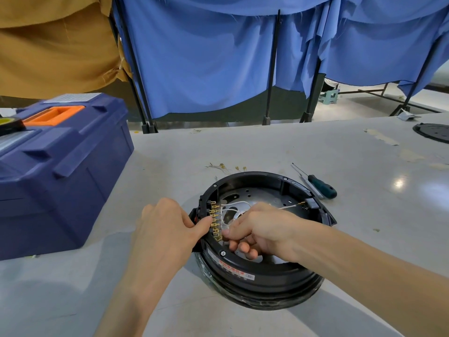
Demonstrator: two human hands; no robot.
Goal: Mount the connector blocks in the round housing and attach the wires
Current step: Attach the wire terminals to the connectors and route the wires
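Your left grip [167, 222] clamps the round housing [267, 273] steady so your right grip [262, 227], just beside it, can seat the wire [239, 202] it pinches.

Head view: wide-angle, faces forward and down, close over grey tabletop [267, 147].
Frame's lower middle: black round plastic housing [255, 268].
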